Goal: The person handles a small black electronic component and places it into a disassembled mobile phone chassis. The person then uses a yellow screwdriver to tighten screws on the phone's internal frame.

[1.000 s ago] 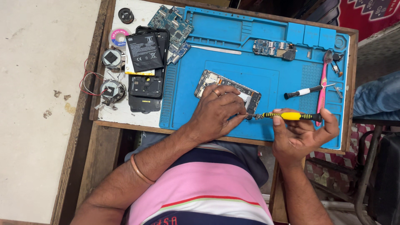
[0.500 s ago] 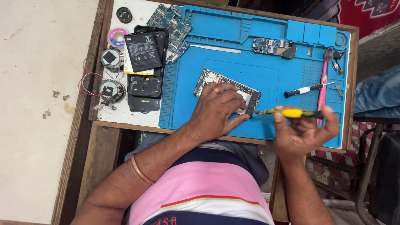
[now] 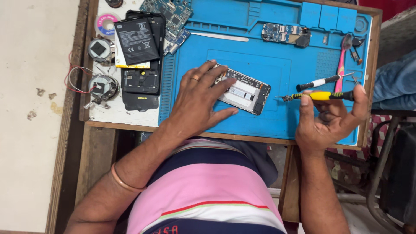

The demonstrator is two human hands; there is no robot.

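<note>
Left hand (image 3: 197, 102) spread flat, pinning opened phone (image 3: 243, 91) mid-frame; right hand (image 3: 331, 119) pinching yellow screwdriver (image 3: 318, 96) (tip clear of phone). Risk: tip slipping, gouging board.

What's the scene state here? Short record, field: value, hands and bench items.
surface: blue repair mat on a wooden table
left hand: left hand flat on opened phone frame, fingers spread
right hand: right hand holds yellow-handled screwdriver, tip pointing toward the frame, apart from it
beside right hand: black-and-white screwdriver, pink tool
mat top: small circuit board
left of mat: battery lying on black back cover, two round wired parts
</note>
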